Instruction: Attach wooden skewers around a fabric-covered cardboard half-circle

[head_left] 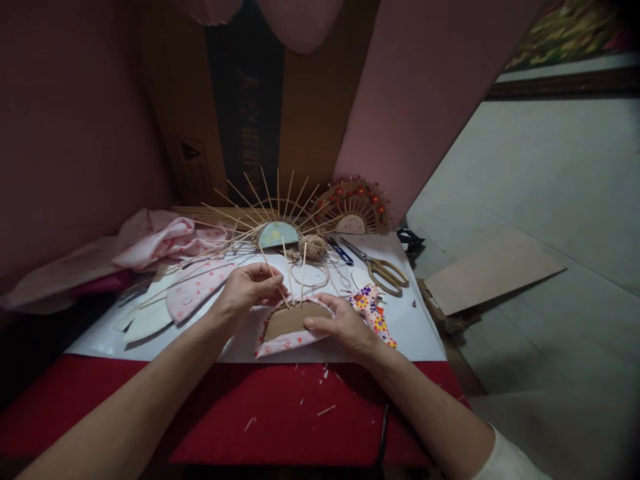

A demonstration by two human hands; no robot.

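Note:
Between my hands is a half-round cardboard piece [290,323] edged with pink dotted fabric, its bare cardboard side up. My right hand [345,325] grips its right side, thumb on top. My left hand [254,288] pinches a thin wooden stick [267,259], whose lower end meets the curved top edge of the cardboard. Two more sticks [303,272] stand up from that same edge. Just behind lie a ball of twine [313,247] and a blue half-round piece [278,233] with sticks fanning out from it.
Scissors [380,268] and a blue cutter [341,251] lie at the right on white paper [425,333]. Floral fabric [374,313] rests beside my right hand. Pink fabric [160,240] and dotted half-round pieces [195,288] are at the left. A decorated cardboard fan [357,200] leans behind.

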